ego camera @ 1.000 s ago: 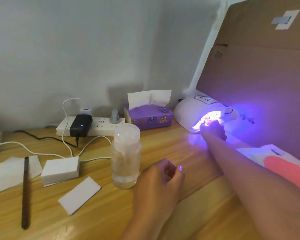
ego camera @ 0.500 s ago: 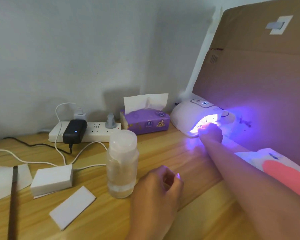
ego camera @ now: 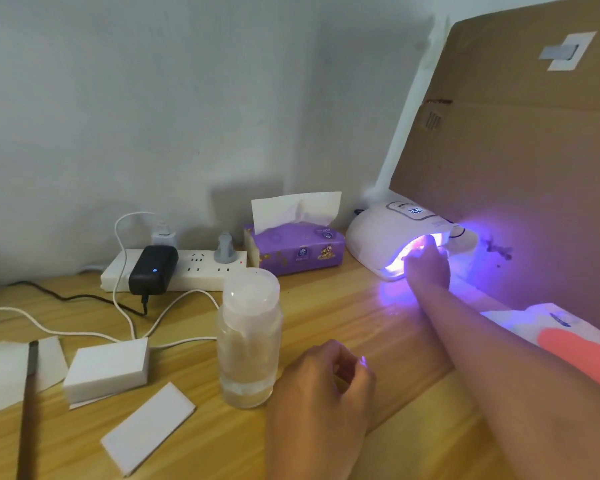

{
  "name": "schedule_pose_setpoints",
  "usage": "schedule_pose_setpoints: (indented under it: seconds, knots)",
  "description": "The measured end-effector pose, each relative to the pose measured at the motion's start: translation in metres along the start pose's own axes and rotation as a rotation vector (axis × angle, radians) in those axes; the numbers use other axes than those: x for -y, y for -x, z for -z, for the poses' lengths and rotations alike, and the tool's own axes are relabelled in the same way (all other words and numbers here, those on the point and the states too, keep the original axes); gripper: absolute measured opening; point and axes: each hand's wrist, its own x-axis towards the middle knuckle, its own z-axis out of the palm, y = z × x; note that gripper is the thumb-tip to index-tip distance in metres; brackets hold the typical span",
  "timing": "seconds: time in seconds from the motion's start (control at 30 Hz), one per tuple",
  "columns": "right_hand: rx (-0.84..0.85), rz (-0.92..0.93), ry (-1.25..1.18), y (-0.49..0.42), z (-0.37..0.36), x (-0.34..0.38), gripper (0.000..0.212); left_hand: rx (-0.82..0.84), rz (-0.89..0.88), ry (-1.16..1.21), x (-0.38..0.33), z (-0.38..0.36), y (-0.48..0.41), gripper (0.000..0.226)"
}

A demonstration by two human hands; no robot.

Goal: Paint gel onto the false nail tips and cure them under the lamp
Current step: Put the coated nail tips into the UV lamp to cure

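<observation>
The white curing lamp [ego camera: 378, 230] stands at the back right of the wooden desk, lit violet, with its display on. My right hand [ego camera: 428, 268] reaches into its opening; the fingertips are inside the glow, so what they hold, if anything, is hidden. No false nail tip can be made out. My left hand [ego camera: 323, 393] rests on the desk in front, fingers loosely curled and holding nothing, just right of a clear plastic bottle [ego camera: 250, 341]. A dark thin brush handle [ego camera: 28, 403] lies at the far left on white paper.
A purple tissue box [ego camera: 298, 251] and a power strip [ego camera: 194, 271] with chargers and trailing cables line the wall. A white block [ego camera: 106, 367] and a white card [ego camera: 148, 433] lie front left. A cardboard sheet [ego camera: 516, 150] leans at the right above a pink-and-white packet [ego camera: 568, 344].
Both hands keep their places: the right stays at the lamp's opening, the left stays by the bottle. Only the head view shifts slightly.
</observation>
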Motion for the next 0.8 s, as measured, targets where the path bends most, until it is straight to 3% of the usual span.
schedule_pose_setpoints:
  seconds: [0.3, 0.5, 0.63, 0.8]
  knots:
    - [0.118, 0.001, 0.096, 0.0, -0.001, 0.003, 0.028, 0.009, 0.007, -0.029, -0.001, 0.001, 0.0, 0.025]
    - [0.092, 0.021, 0.133, 0.007, 0.01, 0.002, 0.031, 0.005, 0.009, -0.028, 0.001, 0.001, -0.001, 0.026]
    - [0.074, 0.067, 0.384, 0.017, 0.033, 0.002, 0.029, 0.017, 0.002, -0.013, 0.001, 0.003, 0.001, 0.026]
    - [0.096, 0.068, 0.555, 0.019, 0.065, -0.004, 0.054, 0.021, 0.003, -0.025, 0.0, 0.003, 0.003, 0.024]
